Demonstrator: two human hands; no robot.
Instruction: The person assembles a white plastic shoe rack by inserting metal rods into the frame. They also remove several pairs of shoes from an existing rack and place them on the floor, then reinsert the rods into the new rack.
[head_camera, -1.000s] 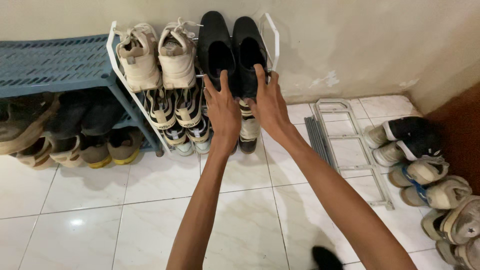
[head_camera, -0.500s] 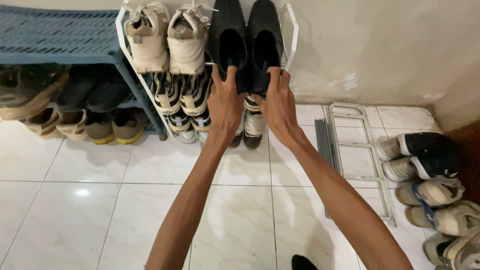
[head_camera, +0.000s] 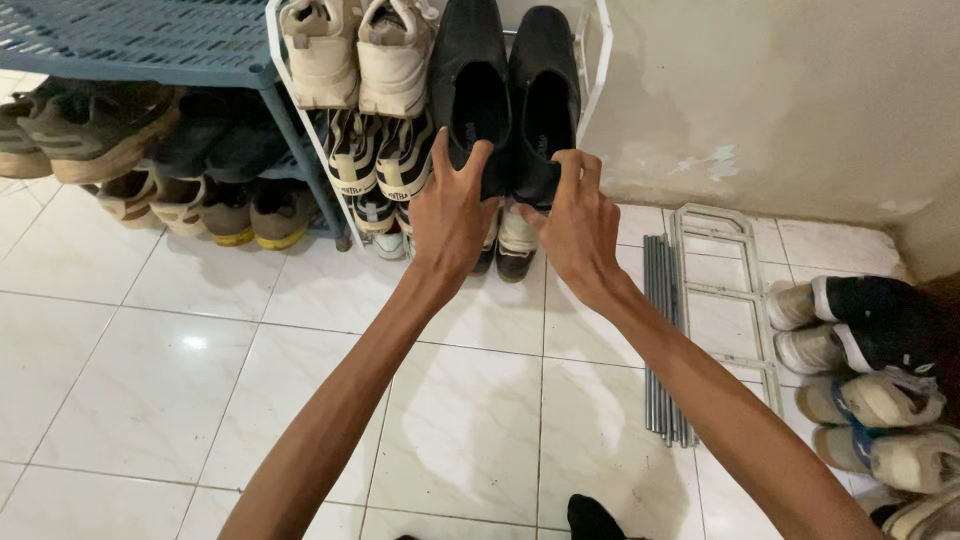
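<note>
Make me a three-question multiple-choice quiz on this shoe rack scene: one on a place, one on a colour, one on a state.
1. Where do the black shoes sit?
A. white rack's top tier
B. floor
C. blue shelf

2. What colour are the sneakers beside them?
A. red
B. cream
C. green

3. What are the hands doing?
A. hanging free
B. gripping the black shoes' heels
C. holding loose rods

Answers: 1 A, they rest at the rack's top. 2 B, pale cream uppers. 3 B, left hand and right hand each close on a heel.
</note>
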